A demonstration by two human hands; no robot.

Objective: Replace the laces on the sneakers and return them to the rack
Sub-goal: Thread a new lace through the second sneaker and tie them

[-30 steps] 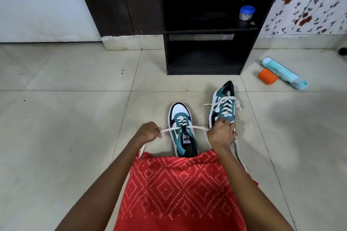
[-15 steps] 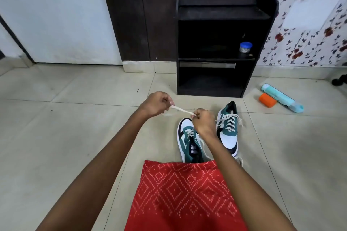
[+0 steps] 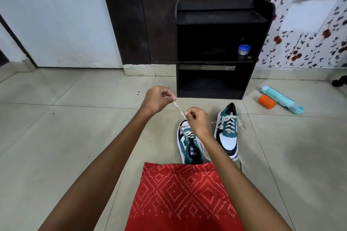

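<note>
Tiled floor [image 3: 75, 137], rack [image 3: 216, 18] at wall. L grip [image 3: 158, 99], R grip [image 3: 198, 121] pinch lace [image 3: 179, 108] taut over near sneaker [image 3: 188, 146]. Keep flat; prob. next eyelet.

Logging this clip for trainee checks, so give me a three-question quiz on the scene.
1. True or false: the laced teal-and-white sneaker stands on the tiled floor, outside the black wooden rack.
2. The small blue-lidded jar stands: A on a rack shelf; B on the floor; C in a sneaker.
3. What do the left hand and right hand pinch between them?
Key: 1 true; 2 A; 3 the flat white lace of the nearer sneaker.
</note>
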